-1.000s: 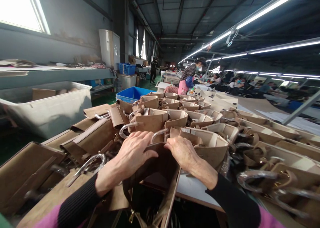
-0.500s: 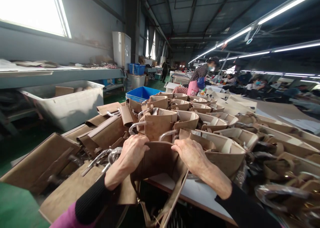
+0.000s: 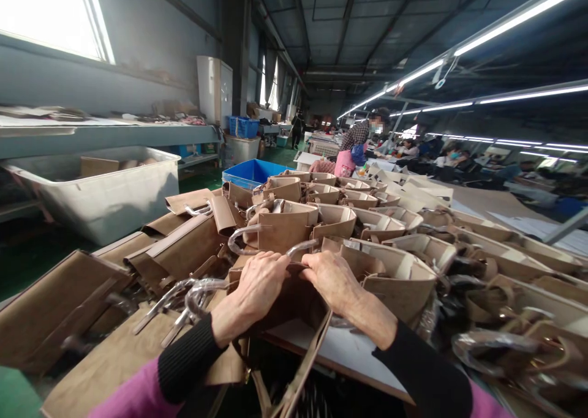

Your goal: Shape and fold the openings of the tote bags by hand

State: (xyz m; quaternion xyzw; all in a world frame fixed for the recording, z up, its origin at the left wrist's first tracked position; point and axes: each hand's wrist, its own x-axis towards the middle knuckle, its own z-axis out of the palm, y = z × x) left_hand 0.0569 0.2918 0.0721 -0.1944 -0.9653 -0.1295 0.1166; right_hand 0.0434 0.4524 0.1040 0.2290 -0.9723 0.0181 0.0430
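Observation:
My left hand [image 3: 257, 286] and my right hand [image 3: 333, 278] both grip the far top rim of a dark brown leather handbag [image 3: 294, 320] that stands open in front of me. Each hand has its fingers curled over the rim, the two close together near the middle. A plastic-wrapped handle [image 3: 301, 246] rises just behind my fingertips. Black cuffs and pink sleeves cover my forearms. The bag's lower part hangs over the table's near edge.
Several tan handbags [image 3: 285, 225] with wrapped handles crowd the table ahead and to the right. Flat brown bags [image 3: 179, 253] lie stacked at the left. A grey tub [image 3: 105, 191] and a blue bin [image 3: 245, 173] stand beyond. A person [image 3: 353, 145] works at the far end.
My hands have drawn closer together along the bag's rim, narrowing its mouth. The view has shifted slightly to the right and back.

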